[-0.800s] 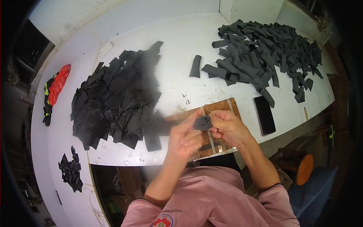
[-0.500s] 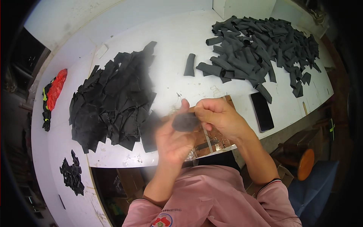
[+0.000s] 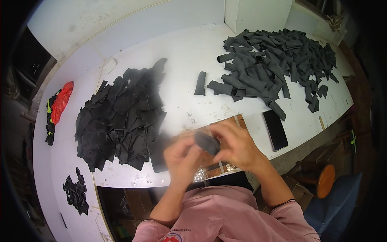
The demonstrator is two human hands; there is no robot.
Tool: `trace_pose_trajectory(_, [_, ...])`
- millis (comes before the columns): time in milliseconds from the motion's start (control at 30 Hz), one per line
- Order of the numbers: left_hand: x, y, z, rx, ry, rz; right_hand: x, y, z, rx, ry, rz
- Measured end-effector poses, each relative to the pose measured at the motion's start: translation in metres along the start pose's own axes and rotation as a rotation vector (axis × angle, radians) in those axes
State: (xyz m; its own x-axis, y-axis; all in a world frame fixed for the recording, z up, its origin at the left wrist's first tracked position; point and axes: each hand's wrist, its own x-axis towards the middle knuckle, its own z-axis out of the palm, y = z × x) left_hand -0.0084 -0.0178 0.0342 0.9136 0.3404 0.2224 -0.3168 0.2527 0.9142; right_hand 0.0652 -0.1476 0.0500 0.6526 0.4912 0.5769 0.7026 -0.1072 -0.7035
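While a person in a pink shirt (image 3: 225, 220) bends over the near edge of a white worktable (image 3: 181, 68), both hands meet above a wooden board (image 3: 238, 121) and close around a single dark grey piece (image 3: 206, 142) of soft material. The left hand (image 3: 182, 159) pinches the piece's left end with curled fingers; the right hand (image 3: 238, 146) wraps its other end, thumb and fingers folded over it. Both are blurred by motion.

Less than a second ago the piece sat small and flat between the fingertips, just over the board; now it looks rounded, almost rolled, and the hands have drawn closer together and nearer the body. That change suggests the strip is being curled into a tube, like the rolled grey pieces (image 3: 274, 60) heaped toward the far right corner of the table.

A heap of flat black cut sheets (image 3: 121, 121) covers the left half of the table, untouched by either hand. One rolled piece (image 3: 200, 83) stands alone near the table's middle, apart from both heaps. A dark phone (image 3: 275, 130) lies by the right part of the near edge, just beside the board. Black scraps (image 3: 75, 193) lie at the near left corner, and a red and black bundle (image 3: 58, 107) rests at the left edge.
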Motion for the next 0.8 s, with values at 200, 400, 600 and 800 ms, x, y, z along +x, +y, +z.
trace_pose_trajectory(200, [-0.014, -0.023, -0.017, -0.076, 0.062, -0.117, -0.016, 0.015, 0.0, -0.349, -0.304, -0.116])
trace_pose_trajectory(400, [0.019, 0.003, 0.007, -0.009, -0.266, -0.049, -0.014, 0.015, -0.006, -0.172, -0.26, -0.068])
trace_pose_trajectory(600, [0.021, 0.003, 0.024, 0.434, -0.159, -0.006, -0.033, 0.045, 0.018, -0.053, -0.113, -0.044])
trace_pose_trajectory(800, [0.017, 0.001, 0.018, 0.565, -0.225, 0.012, -0.043, 0.057, 0.023, 0.072, -0.142, -0.032])
